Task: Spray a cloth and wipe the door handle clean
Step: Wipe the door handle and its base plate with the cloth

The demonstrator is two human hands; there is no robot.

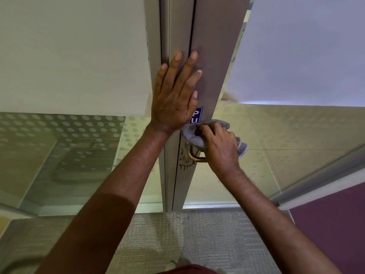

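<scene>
A brass door handle (194, 155) sticks out of the grey metal door stile (213, 56) in the middle of the head view, with brown drip marks on the stile just below it. My right hand (221, 148) is closed on a grey cloth (194, 135) and presses it over the top of the handle. My left hand (175, 95) lies flat, fingers spread, against the stile above the handle. It partly covers a blue sign (197, 114). No spray bottle is in view.
Frosted glass panels with a dotted band flank the door on the left (69, 76) and right (306, 56). Grey carpet (177, 244) covers the floor below. A purple surface (335, 224) sits at the lower right.
</scene>
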